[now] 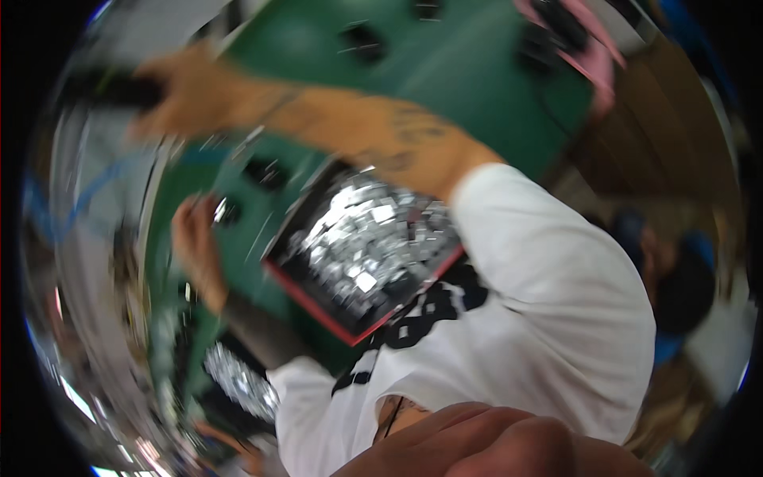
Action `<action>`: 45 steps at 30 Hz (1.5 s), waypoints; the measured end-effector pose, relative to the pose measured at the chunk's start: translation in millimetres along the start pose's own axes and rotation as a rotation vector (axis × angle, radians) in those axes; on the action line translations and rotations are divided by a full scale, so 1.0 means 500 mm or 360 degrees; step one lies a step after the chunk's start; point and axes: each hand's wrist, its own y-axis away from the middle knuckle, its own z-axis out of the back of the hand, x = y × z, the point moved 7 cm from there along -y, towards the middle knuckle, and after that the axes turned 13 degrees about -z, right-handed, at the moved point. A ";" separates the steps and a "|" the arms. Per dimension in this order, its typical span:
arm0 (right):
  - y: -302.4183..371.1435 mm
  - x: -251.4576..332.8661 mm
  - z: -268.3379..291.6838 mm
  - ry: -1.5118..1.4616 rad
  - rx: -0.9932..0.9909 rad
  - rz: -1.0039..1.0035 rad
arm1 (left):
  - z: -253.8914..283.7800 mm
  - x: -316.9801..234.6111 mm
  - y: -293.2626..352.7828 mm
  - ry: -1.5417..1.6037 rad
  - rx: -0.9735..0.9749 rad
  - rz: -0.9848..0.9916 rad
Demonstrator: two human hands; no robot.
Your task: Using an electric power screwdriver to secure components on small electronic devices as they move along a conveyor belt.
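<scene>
My right arm reaches across to the upper left. The right hand [187,91], smeared by motion, is closed round a black elongated tool [111,87] with a yellowish mark; its exact kind is too blurred to tell. Below it, my left hand [199,250] is over the green table with its fingers bent in. They pinch a small dark part with a shiny face [227,211]. Close to that hand lies a small black part [266,172]. In front of my body, a dark tray with a red rim [318,308] holds many small silvery square pieces [373,230].
The green tabletop [469,71] carries more black parts [363,42] toward the far side. A pink container [600,75] with black items stands at the far right corner. Another tray of silvery pieces [238,381] sits at lower left. Another person [679,278] is at the right.
</scene>
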 end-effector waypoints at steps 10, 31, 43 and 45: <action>0.017 0.032 -0.022 -0.0216 -0.0028 0.0114 | -0.062 0.116 0.001 -0.0208 0.0117 0.0194; -0.014 0.002 -0.009 -0.0222 -0.0151 0.0094 | -0.156 0.123 0.020 -0.0613 0.0060 -0.0310; -0.007 0.000 -0.018 -0.0287 -0.0116 0.0097 | -0.139 0.177 0.037 -0.0241 0.0082 -0.0009; -0.009 0.003 -0.005 -0.0325 -0.0149 0.0122 | -0.146 0.182 0.027 -0.0182 0.0061 -0.0013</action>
